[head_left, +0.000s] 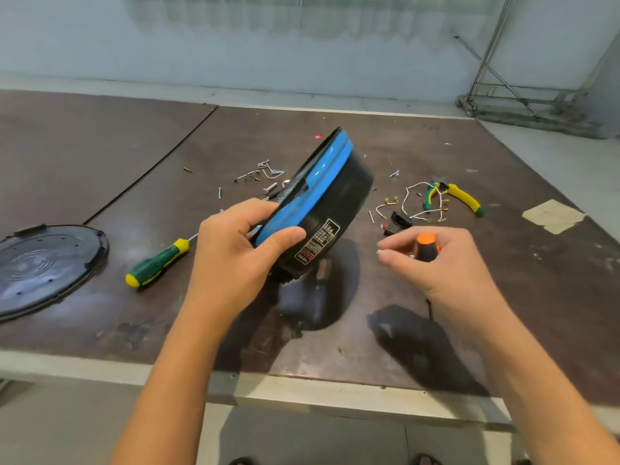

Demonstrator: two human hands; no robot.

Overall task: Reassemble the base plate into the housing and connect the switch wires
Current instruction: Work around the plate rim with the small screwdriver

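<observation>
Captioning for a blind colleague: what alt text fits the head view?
A person's left hand grips a tilted black housing with a blue rim over a dark table, while the right hand holds an orange-capped tool handle. A green-yellow screwdriver, round base plate, pliers, wired switch and loose screws lie around.

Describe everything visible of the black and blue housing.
The housing is a round, shallow, glossy black shell, seemingly plastic, with a bright blue rim band and a white-printed label on its wall. It is tilted steeply on edge over the table. The left hand grips its blue rim, thumb across the band. The right hand, holding an orange-capped tool, is apart from it.
</observation>
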